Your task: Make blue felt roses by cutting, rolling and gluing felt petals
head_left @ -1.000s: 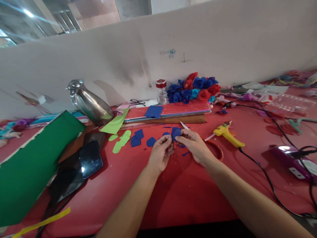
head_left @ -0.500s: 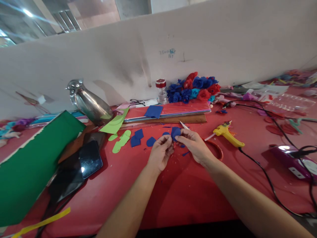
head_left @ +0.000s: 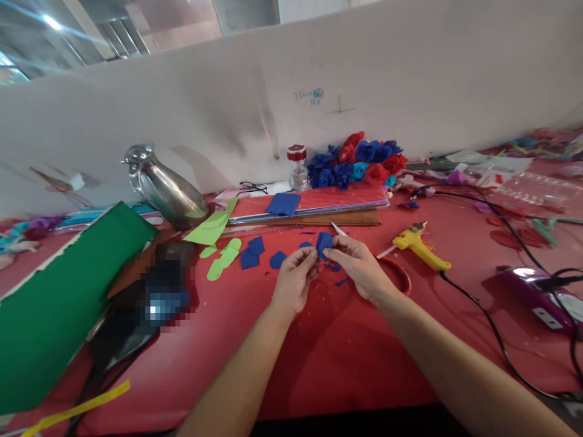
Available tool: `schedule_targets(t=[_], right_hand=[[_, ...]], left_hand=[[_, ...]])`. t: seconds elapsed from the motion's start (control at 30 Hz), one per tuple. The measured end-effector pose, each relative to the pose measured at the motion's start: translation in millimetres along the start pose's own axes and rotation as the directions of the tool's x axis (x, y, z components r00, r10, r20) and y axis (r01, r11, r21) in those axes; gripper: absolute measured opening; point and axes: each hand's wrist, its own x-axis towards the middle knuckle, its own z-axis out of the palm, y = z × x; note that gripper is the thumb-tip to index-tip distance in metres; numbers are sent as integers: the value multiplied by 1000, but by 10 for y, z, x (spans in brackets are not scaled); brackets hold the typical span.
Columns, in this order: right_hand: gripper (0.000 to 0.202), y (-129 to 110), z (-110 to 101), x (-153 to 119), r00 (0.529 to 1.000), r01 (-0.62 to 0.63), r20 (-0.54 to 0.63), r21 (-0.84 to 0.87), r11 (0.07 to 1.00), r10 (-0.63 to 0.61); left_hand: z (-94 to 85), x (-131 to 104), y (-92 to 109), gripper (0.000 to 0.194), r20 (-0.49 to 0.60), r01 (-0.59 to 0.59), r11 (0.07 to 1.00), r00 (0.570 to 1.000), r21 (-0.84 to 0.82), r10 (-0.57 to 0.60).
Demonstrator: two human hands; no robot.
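In the head view, the person's left hand (head_left: 294, 282) has its thumb and forefinger pressed together, pinching the left edge of a small dark-blue piece of paper-like material with a rounded outline (head_left: 325, 241). The right hand (head_left: 359, 267) pinches the same piece from its right side, between the thumb and the forefinger, so there is hardly any opening in either grip. The piece is between the two sets of fingertips, above the red table surface (head_left: 337, 364). It stands more or less upright and looks slightly curved; its lower part is partly covered by the fingers. To the left of the hands lie several flat dark-blue cut pieces (head_left: 250, 260) and, farther left, light-green rounded cut pieces (head_left: 224, 261). Scissors with an orange-red handle (head_left: 403, 274) are partly hidden behind the right hand, and near them lies a yellow plastic glue gun (head_left: 419, 249).
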Motion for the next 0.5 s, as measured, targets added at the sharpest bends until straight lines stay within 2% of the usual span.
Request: schedule_targets(t=[0.27, 0.5], right_hand=[[12, 9, -8, 1, 1000, 5, -4, -23, 1000, -5], [15, 7, -16, -4, 1000, -6, 4, -10, 1000, 6]], left_hand=[[9, 5, -8, 31, -38, -32, 999, 999, 29, 33], [14, 11, -4, 32, -96, -3, 1000, 995, -12, 2]])
